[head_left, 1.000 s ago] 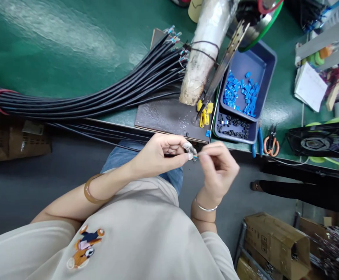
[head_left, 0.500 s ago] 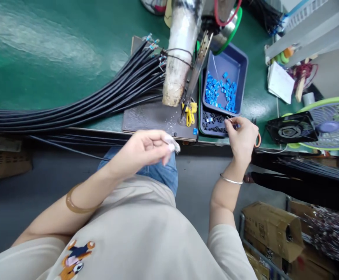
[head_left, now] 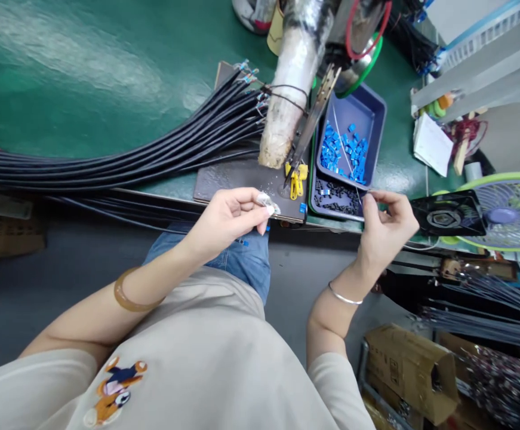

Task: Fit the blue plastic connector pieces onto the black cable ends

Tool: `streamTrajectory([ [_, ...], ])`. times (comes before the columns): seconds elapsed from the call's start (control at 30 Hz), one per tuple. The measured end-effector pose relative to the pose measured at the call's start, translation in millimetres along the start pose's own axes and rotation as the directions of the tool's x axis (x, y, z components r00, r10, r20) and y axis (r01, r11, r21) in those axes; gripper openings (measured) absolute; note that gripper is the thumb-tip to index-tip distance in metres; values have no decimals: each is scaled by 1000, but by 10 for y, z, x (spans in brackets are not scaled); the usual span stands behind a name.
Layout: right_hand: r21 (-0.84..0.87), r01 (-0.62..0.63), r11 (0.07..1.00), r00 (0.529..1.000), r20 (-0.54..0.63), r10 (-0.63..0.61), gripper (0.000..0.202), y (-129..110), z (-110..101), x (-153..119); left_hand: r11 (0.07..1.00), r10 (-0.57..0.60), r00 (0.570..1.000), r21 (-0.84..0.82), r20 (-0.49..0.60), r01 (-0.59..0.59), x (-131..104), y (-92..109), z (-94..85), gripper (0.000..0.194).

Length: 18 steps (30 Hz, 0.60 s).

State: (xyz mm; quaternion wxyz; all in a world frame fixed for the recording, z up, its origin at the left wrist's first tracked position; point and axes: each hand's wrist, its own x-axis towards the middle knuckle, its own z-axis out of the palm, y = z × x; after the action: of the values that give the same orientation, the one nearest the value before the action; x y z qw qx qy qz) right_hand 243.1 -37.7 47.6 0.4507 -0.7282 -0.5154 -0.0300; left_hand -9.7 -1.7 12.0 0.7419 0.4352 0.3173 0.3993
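My left hand [head_left: 230, 218] is closed in a pinch at the front edge of a dark board [head_left: 237, 182]. White wrapping covers fingertips of this hand; what they hold, if anything, cannot be made out. My right hand [head_left: 385, 224] pinches a thin silvery wire [head_left: 344, 146] in front of the trays. That wire runs up across the blue tray [head_left: 380, 128] toward a green-rimmed spool [head_left: 367, 64]. Blue connectors [head_left: 331, 149] lie in this tray, small black parts [head_left: 335, 200] in the one beneath. A perforated metal bar [head_left: 316, 113] slants down to a dark tip beside yellow clips [head_left: 298, 179].
A thick bundle of black cables [head_left: 152, 146] stretches along the green table [head_left: 85, 77]. A wrapped duct [head_left: 284, 107] hangs over the board. At right stand a green-rimmed fan [head_left: 505, 215] and a paper pad [head_left: 433, 143]. Cardboard boxes [head_left: 407, 364] sit below.
My right hand has moved right and slightly down, and the wire now stretches taut across the tray. The left hand stays pinched near the board's edge. The camera view has shifted a little.
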Motion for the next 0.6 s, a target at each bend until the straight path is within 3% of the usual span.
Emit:
streamTrajectory([
  [0.07,157,-12,987,999,52,4,8,-198,9,-192,999,11,1000,48,-3,-11,6,1,46,13],
  [0.13,306,-56,950,984,178,1,7,-378,62,-395,996,25,1000,89,9,-26,4,-2,78,10],
  [0.2,370,-112,922,966,257,14,8,-509,148,-570,992,43,999,117,28,-46,-3,-10,96,7],
  [0.33,404,-230,885,954,275,122,8,-615,315,-743,984,86,995,150,57,-94,-14,-23,109,6],
  [0.6,493,-230,839,954,286,93,5,-643,402,-783,974,138,989,175,49,-144,-12,-2,140,9],
])
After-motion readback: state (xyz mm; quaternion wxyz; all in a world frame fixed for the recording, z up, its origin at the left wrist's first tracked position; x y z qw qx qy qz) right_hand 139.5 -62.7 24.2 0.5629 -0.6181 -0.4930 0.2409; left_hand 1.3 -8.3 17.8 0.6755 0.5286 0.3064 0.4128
